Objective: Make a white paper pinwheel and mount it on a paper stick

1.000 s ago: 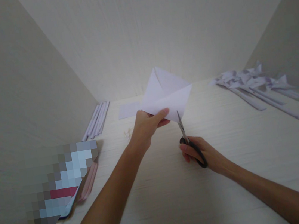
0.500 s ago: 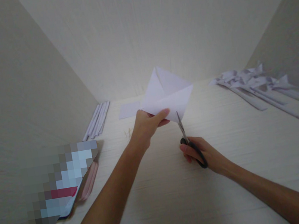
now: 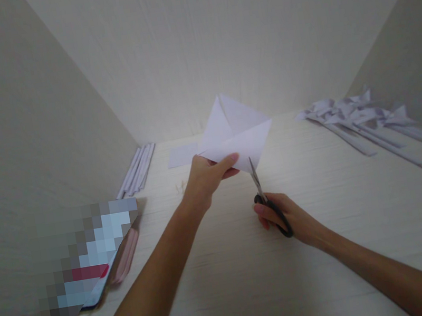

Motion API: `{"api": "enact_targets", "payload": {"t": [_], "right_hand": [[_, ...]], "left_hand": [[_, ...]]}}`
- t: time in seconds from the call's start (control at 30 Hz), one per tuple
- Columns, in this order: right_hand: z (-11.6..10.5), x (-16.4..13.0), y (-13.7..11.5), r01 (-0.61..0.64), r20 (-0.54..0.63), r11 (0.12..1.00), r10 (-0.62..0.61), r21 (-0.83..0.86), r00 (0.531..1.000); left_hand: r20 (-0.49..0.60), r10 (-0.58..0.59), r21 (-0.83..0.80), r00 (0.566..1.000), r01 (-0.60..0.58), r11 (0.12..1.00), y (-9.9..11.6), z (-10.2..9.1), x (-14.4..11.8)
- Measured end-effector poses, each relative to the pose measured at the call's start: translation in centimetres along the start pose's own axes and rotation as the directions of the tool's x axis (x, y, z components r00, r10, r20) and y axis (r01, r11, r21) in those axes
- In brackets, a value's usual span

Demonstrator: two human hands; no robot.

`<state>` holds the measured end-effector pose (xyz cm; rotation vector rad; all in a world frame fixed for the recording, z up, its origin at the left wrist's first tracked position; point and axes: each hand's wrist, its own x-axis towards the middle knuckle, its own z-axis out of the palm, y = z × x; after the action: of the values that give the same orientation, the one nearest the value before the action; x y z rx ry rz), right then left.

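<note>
My left hand [image 3: 206, 176] pinches the near corner of a folded white paper [image 3: 237, 131] and holds it up above the pale table [image 3: 254, 279]. In my right hand [image 3: 288, 216] is a pair of black-handled scissors [image 3: 263, 196], fingers through the loops. The blades point up and away, with their tips at the paper's lower edge, just right of my left thumb.
A flat white sheet [image 3: 182, 155] lies behind the held paper. Folded white strips [image 3: 136, 170] lie along the left wall. A heap of folded paper pieces with long strips [image 3: 365, 120] fills the back right. Pink strips [image 3: 124, 257] and a blurred patch sit at the near left.
</note>
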<state>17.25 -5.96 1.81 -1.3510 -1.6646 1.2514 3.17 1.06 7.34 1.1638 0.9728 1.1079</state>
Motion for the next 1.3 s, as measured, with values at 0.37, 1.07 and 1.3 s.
{"api": "enact_targets", "payload": {"t": [0.37, 1.07, 1.3], "right_hand": [[-0.05, -0.07, -0.01, 0.01, 0.004, 1.0, -0.01, -0.006, 1.0], [0.02, -0.1, 0.03, 0.007, 0.008, 1.0, -0.007, -0.025, 1.0], [0.14, 0.0, 0.27, -0.002, 0.004, 1.0, 0.002, -0.017, 1.0]], "left_hand": [[-0.008, -0.008, -0.022, 1.0, 0.008, 1.0, -0.05, 0.03, 0.1], [-0.014, 0.0, 0.021, 1.0, 0.0, 1.0, 0.07, 0.04, -0.02], [0.005, 0.017, 0.013, 1.0, -0.017, 1.0, -0.02, -0.07, 0.02]]}}
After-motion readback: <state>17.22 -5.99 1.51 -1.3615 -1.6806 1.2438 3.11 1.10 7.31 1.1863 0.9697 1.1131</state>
